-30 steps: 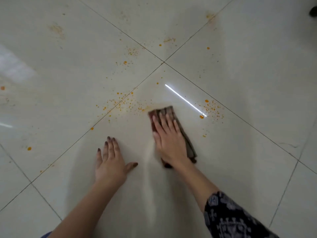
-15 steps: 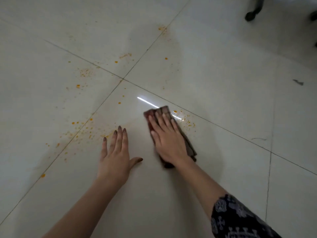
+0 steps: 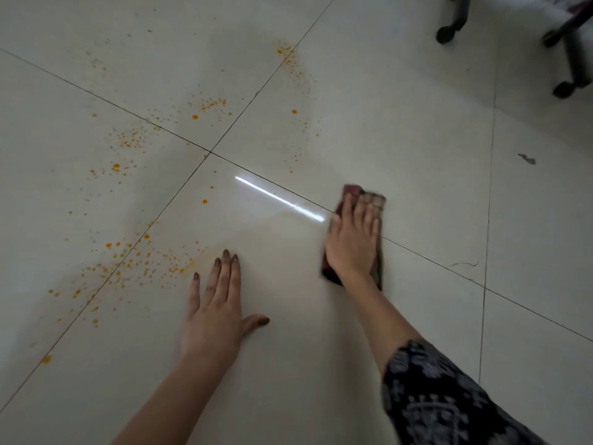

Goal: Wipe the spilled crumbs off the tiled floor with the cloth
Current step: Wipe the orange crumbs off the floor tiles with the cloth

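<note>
Judging by how much orange is scattered over the tiled floor point(image 3: 417, 123), I'd say this job is maybe a third done, tops. Biggest mess is the band of crumbs point(image 3: 138, 261) along the grout line toward the left edge, then thinner speckles up around the tile corner joint and a streak toward the top edge. Tiles around the cloth look clean already. Chair casters point(image 3: 446, 33) sit in the top right corner. Left hand point(image 3: 215, 313) is flat on the floor, fingers together, thumb out, just propping. Right hand point(image 3: 353, 239) presses flat on the folded dark red cloth point(image 3: 377, 200), fingers slightly spread, right of the spill.
</note>
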